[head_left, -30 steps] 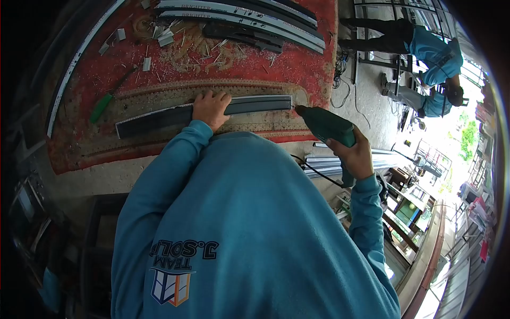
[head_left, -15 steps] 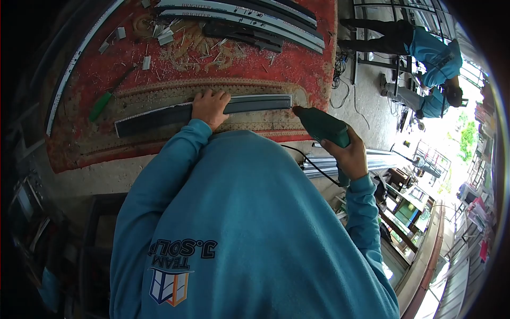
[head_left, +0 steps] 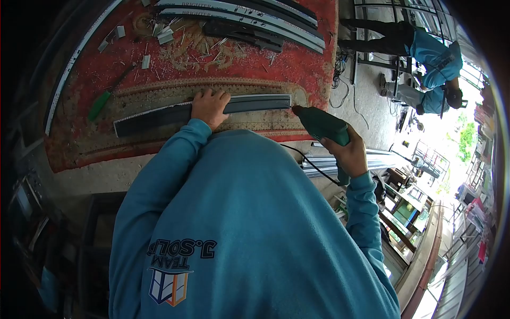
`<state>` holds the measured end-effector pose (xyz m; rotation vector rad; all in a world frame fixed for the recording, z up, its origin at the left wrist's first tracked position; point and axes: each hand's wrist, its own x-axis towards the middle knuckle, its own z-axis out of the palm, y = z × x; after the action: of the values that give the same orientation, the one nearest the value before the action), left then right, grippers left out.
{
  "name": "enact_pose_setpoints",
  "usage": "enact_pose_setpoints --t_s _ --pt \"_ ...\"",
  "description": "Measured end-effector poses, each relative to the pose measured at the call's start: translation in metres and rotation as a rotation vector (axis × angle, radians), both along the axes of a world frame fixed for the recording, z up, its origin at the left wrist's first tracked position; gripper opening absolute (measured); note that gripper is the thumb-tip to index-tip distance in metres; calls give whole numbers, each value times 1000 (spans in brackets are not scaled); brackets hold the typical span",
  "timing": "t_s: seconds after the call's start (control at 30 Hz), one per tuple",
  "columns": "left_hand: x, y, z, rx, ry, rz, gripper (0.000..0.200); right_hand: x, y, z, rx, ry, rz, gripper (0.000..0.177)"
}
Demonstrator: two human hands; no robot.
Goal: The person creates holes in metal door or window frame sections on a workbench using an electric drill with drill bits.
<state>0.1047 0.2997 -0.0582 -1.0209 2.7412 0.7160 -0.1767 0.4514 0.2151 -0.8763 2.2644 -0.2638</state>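
Note:
A dark grey aluminium profile (head_left: pixel 257 103) lies across the patterned mat on the red-covered table (head_left: pixel 175 98). My left hand (head_left: pixel 211 108) is wrapped over its middle, gripping it against the table. In my right hand (head_left: pixel 348 153) is a green power drill (head_left: pixel 323 125), held by its handle with a black cord trailing below. The drill's front end points left, right at the profile's right end. A screwdriver with a green handle (head_left: pixel 99 106) rests on the table to the left of the profile.
Labelled profiles (head_left: pixel 241 20) lie stacked at the table's far side, near small metal offcuts (head_left: pixel 165 35) and scattered shavings. A long strip (head_left: pixel 79 58) runs along the left edge. Two people in blue shirts (head_left: pixel 433 56) work beyond the right edge. More profiles (head_left: pixel 372 159) lie low at right.
Almost nothing differs. Both hands, the profile and the drill stay in nearly the same place; the profile's left end appears shifted very slightly left.

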Motion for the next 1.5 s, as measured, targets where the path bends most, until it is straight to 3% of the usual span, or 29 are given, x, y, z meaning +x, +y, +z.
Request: enact_pose_setpoints --t_s 0.4,0.57,0.8,1.03,1.1,1.13,1.5 --pt "0 0 -2 3 14 2 61 -8 -8 -2 3 -31 -3 52" --pt "2 3 -8 -39 55 3 62 -5 -9 3 118 -82 -241 48" --pt "1 2 -7 -84 128 22 63 -16 7 -8 103 -54 -219 49" --pt "1 3 -7 -99 116 37 64 -5 -11 -5 -15 94 119 65" --pt "1 2 -6 -95 104 27 64 11 -28 6 260 259 300 70" --pt "1 3 -6 -99 96 35 64 16 -29 6 272 263 353 72" --pt "3 7 -5 -103 144 77 58 52 -36 6 402 364 534 76"
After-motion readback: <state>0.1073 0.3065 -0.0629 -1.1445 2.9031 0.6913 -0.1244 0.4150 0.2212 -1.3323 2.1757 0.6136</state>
